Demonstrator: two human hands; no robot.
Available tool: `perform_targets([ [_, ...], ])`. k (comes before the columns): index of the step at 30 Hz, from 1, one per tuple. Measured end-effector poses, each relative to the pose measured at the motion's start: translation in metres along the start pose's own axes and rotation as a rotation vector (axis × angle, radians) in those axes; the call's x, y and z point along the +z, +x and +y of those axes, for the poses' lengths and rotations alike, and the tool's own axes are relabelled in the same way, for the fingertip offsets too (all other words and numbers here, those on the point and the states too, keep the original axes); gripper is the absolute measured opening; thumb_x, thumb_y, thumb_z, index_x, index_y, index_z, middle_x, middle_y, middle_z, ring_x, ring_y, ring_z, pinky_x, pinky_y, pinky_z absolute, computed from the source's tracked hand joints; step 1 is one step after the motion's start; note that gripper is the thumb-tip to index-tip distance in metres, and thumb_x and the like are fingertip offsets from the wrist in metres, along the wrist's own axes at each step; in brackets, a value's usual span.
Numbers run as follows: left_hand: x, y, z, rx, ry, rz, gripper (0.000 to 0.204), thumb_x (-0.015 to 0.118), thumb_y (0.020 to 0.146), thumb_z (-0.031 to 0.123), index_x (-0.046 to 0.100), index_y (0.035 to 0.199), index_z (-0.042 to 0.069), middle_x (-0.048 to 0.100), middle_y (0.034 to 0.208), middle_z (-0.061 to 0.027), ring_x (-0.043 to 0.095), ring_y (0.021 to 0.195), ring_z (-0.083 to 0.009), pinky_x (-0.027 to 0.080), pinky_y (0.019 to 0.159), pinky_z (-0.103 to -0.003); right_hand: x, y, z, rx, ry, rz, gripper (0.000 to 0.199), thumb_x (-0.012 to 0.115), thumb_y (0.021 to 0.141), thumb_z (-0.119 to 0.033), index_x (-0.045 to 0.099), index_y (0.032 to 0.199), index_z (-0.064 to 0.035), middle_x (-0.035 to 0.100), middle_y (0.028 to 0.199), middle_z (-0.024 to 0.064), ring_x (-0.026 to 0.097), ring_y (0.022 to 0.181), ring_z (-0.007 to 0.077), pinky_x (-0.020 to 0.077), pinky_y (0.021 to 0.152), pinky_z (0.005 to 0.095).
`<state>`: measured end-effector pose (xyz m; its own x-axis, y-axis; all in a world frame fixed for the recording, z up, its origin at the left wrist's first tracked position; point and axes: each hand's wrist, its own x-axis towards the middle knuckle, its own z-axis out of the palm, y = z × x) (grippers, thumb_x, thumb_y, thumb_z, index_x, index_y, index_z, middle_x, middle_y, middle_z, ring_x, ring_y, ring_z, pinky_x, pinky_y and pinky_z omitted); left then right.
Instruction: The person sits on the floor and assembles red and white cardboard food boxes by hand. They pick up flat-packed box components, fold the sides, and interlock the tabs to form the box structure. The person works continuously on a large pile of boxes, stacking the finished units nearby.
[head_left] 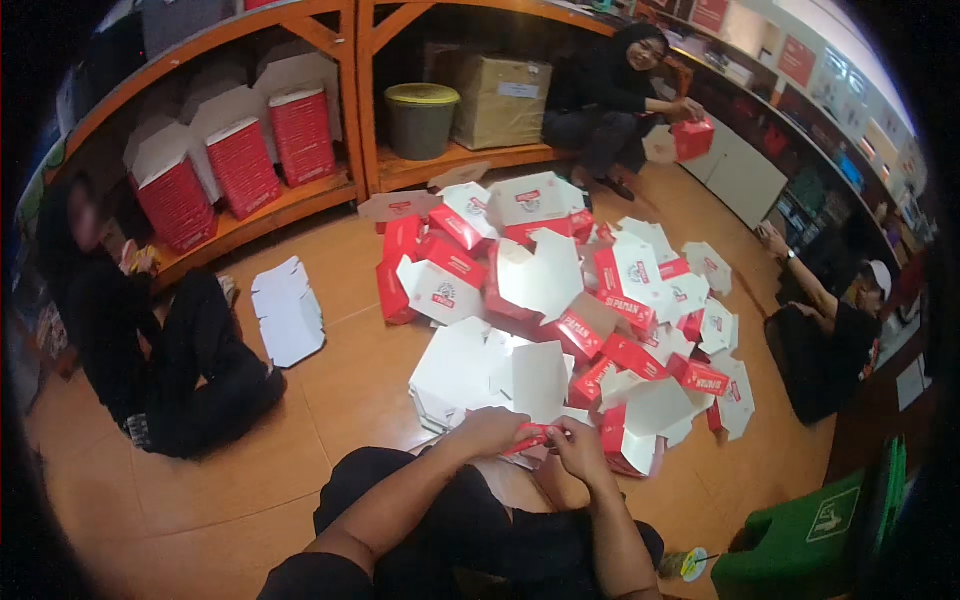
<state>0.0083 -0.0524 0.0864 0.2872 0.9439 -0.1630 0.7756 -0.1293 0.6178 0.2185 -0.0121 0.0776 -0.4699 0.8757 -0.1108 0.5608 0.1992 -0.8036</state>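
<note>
At lower centre, just above a dark-clothed lap [445, 545]: a red-and-white carton [538, 385] between two bare hands, with one white panel standing up. From the left hand [487, 435], a closed grip on the carton's red edge; from the right hand [582, 452], another closed grip on that same edge, thumb and fingers pinched together. Too small to make out: the exact fold under the fingertips.

Just beyond the left hand: a stack of flat white blanks [450, 365] on the orange-tiled floor [250, 480]. Ahead and toward the right: a large heap of folded cartons [535, 275], red outside and white inside, tilted at many angles, many with lids open. Well apart on the left: a flat white sheet [288, 312] with notched edges.

At far left, seated on the floor: a co-worker in black [110, 320]. At the back, crouching low: a second co-worker [600, 90], holding a red carton [693, 138]. At right: a third co-worker [812, 350] in a pale cap, one arm raised.

Behind: an orange wooden shelf [364, 100], bearing three red carton stacks [240, 165], a grey bucket [422, 130] with yellow lid, and a brown box [500, 110]. At lower right: a green bin [800, 545].
</note>
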Motion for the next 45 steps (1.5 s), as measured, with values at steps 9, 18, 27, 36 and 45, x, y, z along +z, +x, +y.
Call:
perform_targets([
  [9,0.018,0.015,-0.043,-0.042,-0.193,0.277,0.047,0.057,0.090,0.048,0.067,0.092,0.003,0.066,0.089,-0.0233,0.063,0.086,-0.0415,0.049,0.079,-0.049,-0.019,0.009,0.010,-0.347,-0.229,0.558,0.023,0.058,0.091,-0.010,0.060,0.112,0.0004,0.055,0.119,0.0162,0.056,0.102,0.0258,0.0481,0.085,0.0373],
  [18,0.006,0.018,-0.047,-0.122,-0.187,0.157,0.049,0.054,0.090,0.049,0.069,0.086,0.002,0.067,0.088,-0.0233,0.063,0.084,-0.0414,0.048,0.079,-0.049,0.013,0.027,0.002,-0.236,-0.150,0.105,0.038,0.065,0.088,-0.023,0.062,0.125,-0.0128,0.034,0.145,0.0211,0.042,0.129,0.0388,0.0416,0.103,0.0427],
  [27,0.008,0.022,-0.036,-0.018,-0.178,0.170,0.043,0.058,0.090,0.041,0.067,0.081,-0.001,0.065,0.079,-0.0244,0.063,0.074,-0.0398,0.048,0.070,-0.047,0.025,0.029,0.042,-0.246,-0.079,0.366,0.027,0.066,0.088,-0.022,0.066,0.108,-0.0043,0.047,0.127,0.0215,0.051,0.119,0.0373,0.0440,0.098,0.0433],
  [36,0.006,0.014,-0.026,-0.027,-0.223,0.152,0.041,0.058,0.091,0.038,0.066,0.083,-0.001,0.065,0.079,-0.0236,0.063,0.075,-0.0391,0.048,0.070,-0.046,0.037,0.012,0.008,-0.287,-0.150,0.306,0.025,0.069,0.086,-0.024,0.067,0.105,-0.0079,0.049,0.125,0.0166,0.058,0.106,0.0362,0.0490,0.089,0.0425],
  [45,0.017,0.021,-0.039,0.029,-0.218,0.178,0.038,0.055,0.093,0.038,0.066,0.087,0.002,0.065,0.086,-0.0237,0.062,0.083,-0.0426,0.047,0.075,-0.049,0.033,0.016,-0.005,-0.137,-0.313,0.655,0.023,0.071,0.084,-0.022,0.065,0.098,-0.0046,0.049,0.119,0.0192,0.057,0.104,0.0383,0.0497,0.085,0.0448],
])
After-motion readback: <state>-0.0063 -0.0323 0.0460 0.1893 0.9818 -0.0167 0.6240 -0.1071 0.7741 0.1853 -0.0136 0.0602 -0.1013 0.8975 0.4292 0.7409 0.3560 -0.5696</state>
